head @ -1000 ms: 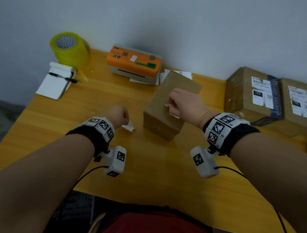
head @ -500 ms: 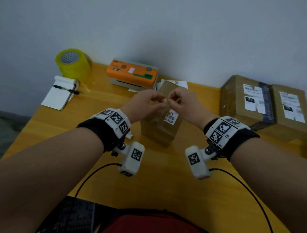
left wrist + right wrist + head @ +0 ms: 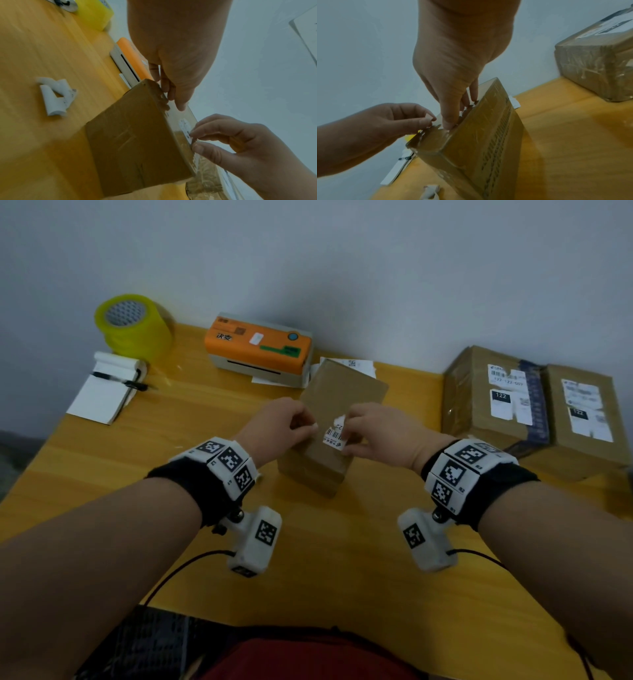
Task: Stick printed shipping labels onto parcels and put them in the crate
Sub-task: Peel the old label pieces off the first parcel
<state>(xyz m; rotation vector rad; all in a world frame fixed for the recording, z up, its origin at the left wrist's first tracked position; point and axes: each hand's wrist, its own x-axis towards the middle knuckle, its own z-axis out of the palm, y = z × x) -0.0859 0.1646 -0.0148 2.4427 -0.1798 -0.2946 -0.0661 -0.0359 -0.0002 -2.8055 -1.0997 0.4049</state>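
Observation:
A brown taped parcel (image 3: 342, 398) stands on the yellow table (image 3: 308, 559), tilted with one end raised. A small white barcode label (image 3: 334, 437) lies on its upper face. My right hand (image 3: 346, 433) pinches the label's right edge against the parcel. Just to the left, my left hand (image 3: 310, 428) has curled fingers pinching a small white paper strip (image 3: 313, 425). In the left wrist view the right hand (image 3: 193, 139) holds the label (image 3: 184, 125) at the parcel's (image 3: 133, 135) edge. The right wrist view shows both hands over the parcel (image 3: 479, 142). No crate is in view.
An orange label printer (image 3: 257, 344) sits at the back with loose labels (image 3: 352, 364) beside it. A yellow tape roll (image 3: 133, 326) and a notepad with pen (image 3: 102, 392) lie far left. Two labelled parcels (image 3: 493, 398) (image 3: 582, 412) stand at right. Curled paper scraps (image 3: 56, 94) lie left of the parcel.
My left hand rose from the table to meet the right hand over the parcel. The label has since come down onto the parcel's face, and the left hand has drawn slightly left.

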